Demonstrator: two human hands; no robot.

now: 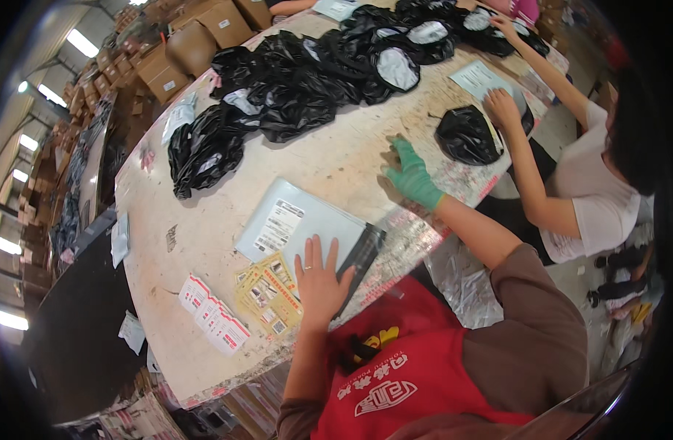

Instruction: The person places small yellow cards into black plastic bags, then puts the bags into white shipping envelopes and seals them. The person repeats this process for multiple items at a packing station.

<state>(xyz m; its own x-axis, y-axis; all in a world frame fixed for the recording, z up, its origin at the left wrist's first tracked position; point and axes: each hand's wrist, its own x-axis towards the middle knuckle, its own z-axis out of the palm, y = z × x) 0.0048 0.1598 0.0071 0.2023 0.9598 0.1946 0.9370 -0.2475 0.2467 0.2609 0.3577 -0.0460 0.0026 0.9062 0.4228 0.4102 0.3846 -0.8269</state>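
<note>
My bare left hand (322, 282), a ring on one finger, lies flat with fingers spread on the lower part of a pale grey mailer bag (318, 213). The mailer has a white label on it and a dark strip along its right end. Beside that hand lie yellow printed cards (266, 293), partly overlapping the mailer's edge. My right hand (412, 174), in a green glove, is stretched out over the table to the right of the mailer, fingers apart and holding nothing. A bunched black plastic-like bundle (465, 136) sits just beyond it to the right.
Black bundles with white inserts (300, 88) fill the far side of the worn white table (160, 293). White and red slips (213, 314) lie at the near left. At right, a co-worker's hand (501, 106) rests on another mailer (477, 79). Cardboard boxes (160, 73) stand behind.
</note>
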